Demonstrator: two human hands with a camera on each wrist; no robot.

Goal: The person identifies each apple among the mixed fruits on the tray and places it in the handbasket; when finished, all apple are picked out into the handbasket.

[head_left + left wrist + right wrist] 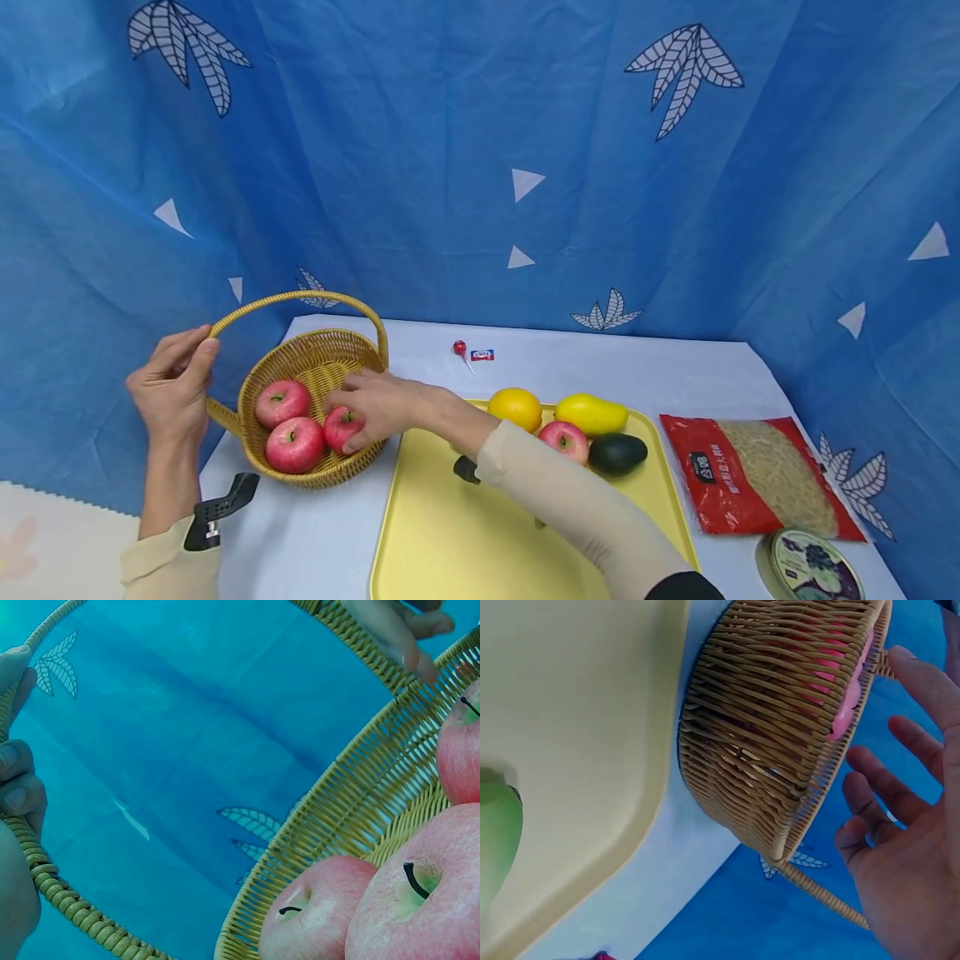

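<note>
A wicker basket (313, 354) holds three red apples: one at the left (282, 403), one at the front (296, 444) and one on the right (342, 427). My left hand (174, 379) grips the basket's arched handle (300, 297) on its left side, with fingers curled round it in the left wrist view. Over the basket's right side is my right hand (378, 407), overlapping the right apple in the head view. In the right wrist view the right hand (915, 802) has loosely spread fingers beside the basket rim and nothing in the palm.
On the yellow tray (450, 550) lie an orange (515, 408), a yellow mango (591, 414), another apple (564, 442) and an avocado (618, 454). A green fruit (496, 844) shows there too. Behind is a lollipop (460, 348); rightward, a red pasta bag (757, 475) and round tin (813, 567).
</note>
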